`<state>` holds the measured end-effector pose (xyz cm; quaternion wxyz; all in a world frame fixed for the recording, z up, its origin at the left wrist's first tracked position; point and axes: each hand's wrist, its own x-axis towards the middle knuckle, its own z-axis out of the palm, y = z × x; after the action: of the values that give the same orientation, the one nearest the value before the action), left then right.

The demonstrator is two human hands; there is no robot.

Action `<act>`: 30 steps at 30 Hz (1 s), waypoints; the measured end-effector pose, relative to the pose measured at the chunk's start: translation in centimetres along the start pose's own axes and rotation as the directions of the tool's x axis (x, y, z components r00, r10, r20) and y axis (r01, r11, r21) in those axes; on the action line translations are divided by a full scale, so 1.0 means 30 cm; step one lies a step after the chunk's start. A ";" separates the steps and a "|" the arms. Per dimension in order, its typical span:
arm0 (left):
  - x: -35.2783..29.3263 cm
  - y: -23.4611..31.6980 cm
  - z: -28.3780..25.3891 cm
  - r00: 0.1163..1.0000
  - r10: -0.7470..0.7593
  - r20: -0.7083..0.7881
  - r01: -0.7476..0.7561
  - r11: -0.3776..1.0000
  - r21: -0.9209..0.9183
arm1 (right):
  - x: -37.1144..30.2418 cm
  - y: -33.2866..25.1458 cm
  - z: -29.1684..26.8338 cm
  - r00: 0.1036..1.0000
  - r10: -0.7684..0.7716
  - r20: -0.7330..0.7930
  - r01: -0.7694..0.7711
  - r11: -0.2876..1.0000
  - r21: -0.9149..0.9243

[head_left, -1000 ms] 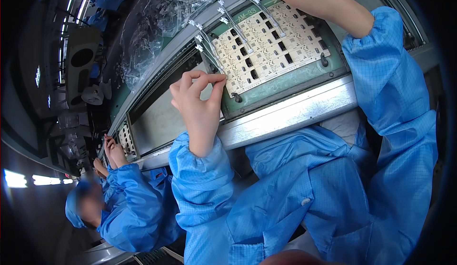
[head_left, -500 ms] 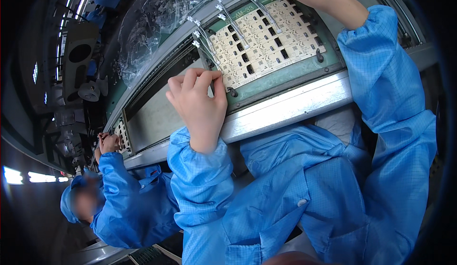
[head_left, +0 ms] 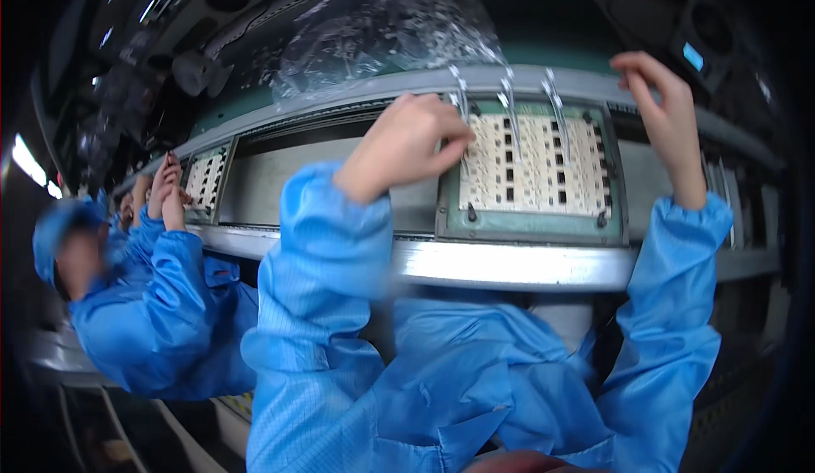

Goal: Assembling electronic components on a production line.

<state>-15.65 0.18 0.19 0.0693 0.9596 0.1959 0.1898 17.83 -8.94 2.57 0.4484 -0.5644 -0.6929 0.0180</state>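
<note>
A cream circuit board panel [head_left: 535,176] with rows of black parts lies in a green carrier frame [head_left: 535,229] on the conveyor in front of me. White wire leads with plugs [head_left: 556,108] stand up from it and lean over its far edge. My left hand [head_left: 407,146] is at the panel's left edge, its thumb and fingers closed together beside the leftmost wires [head_left: 461,91]. Anything between those fingertips is hidden. Past the carrier's right far corner, my right hand [head_left: 666,108] is raised in the air, fingers partly curled and apart, holding nothing visible.
A clear plastic bag [head_left: 390,36] with white wire pieces lies beyond the far rail. A metal rail [head_left: 509,265] runs along my side of the conveyor. To the left, a co-worker in blue [head_left: 161,303] has their hands at another panel [head_left: 204,180].
My view has turned, so the panel appears straighter and lower. My right hand has come away from the panel's far right corner to the right. My left hand stays by the left edge.
</note>
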 end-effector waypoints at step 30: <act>-0.015 -0.363 0.035 0.756 -0.400 -0.518 0.536 0.833 0.139 | 0.640 -0.167 0.953 0.666 -0.179 0.725 0.512 0.816 -0.269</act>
<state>-19.43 9.89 -3.18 -0.0703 0.8034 0.4672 0.3623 -3.59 18.32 -0.31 0.0195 -0.4601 -0.8871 -0.0301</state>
